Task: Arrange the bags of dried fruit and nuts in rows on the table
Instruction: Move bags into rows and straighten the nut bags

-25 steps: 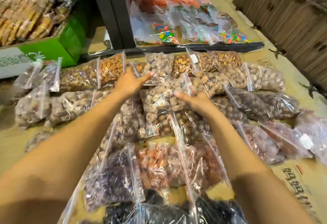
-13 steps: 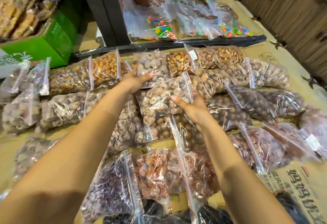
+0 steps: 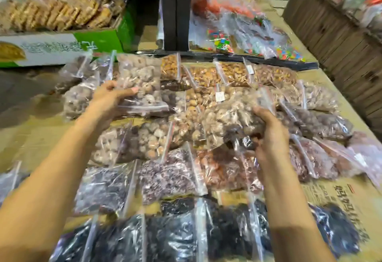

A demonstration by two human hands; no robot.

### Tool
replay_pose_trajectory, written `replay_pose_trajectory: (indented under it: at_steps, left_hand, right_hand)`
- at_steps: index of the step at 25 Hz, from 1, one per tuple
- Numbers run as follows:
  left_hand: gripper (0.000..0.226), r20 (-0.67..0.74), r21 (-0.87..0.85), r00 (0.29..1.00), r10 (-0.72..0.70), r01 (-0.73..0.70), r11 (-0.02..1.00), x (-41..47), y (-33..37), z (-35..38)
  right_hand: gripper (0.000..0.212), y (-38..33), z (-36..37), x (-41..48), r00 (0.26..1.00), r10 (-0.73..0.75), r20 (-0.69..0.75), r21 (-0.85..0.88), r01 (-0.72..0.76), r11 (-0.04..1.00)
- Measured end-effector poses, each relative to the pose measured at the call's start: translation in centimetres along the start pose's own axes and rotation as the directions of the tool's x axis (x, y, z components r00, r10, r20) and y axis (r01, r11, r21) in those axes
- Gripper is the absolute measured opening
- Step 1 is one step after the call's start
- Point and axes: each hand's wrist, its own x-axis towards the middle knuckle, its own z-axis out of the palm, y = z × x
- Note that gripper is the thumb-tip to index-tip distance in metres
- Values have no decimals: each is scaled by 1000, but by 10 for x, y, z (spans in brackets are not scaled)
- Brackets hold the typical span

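Several clear zip bags of dried fruit and nuts lie in rough rows on the cardboard-covered table [image 3: 341,195]. My left hand [image 3: 107,98] grips a bag of pale round dried fruit [image 3: 140,83], lifted and tilted at the back left. My right hand [image 3: 268,133] holds a second bag of pale round pieces [image 3: 229,117] raised over the middle rows. Bags of golden nuts [image 3: 231,73] line the back row. Purple-brown fruit bags [image 3: 169,174] and black fruit bags [image 3: 175,237] fill the near rows.
A green and white carton [image 3: 62,48] with stacked biscuits stands at the back left. A black post [image 3: 175,11] rises behind the table, with bags of coloured sweets [image 3: 221,42] beside it. A wooden slatted wall [image 3: 341,40] runs along the right.
Both hands were on one bag in the middle; now they have parted. The left hand lifted a bag to the back left, and the right hand raised another bag rightward.
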Motion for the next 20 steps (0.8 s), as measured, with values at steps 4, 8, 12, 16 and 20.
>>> replay_pose_trajectory:
  at_steps: [4,8,12,16,20]
  left_hand:
    - [23,-57,-88,994,97,-102,991,-41,-4,-95]
    - [32,-137,-72,970,202,-213,974,-64,-7,-181]
    - [26,-222,-53,941,255,-273,961,-67,-6,-241]
    - [20,-232,-42,942,244,-260,965,-63,3,-265]
    - [24,-274,-25,940,206,-221,975,-49,4,-275]
  right_hand:
    - [77,43,18,-56,993,-26,-111,69,33,997]
    - [87,77,65,-110,984,-109,-141,29,115,993]
    - [53,96,107,-161,988,-114,-108,87,124,988]
    - [40,120,135,-184,998,6,-62,126,2,992]
    - [29,124,183,-181,1000,-8,24,93,6,996]
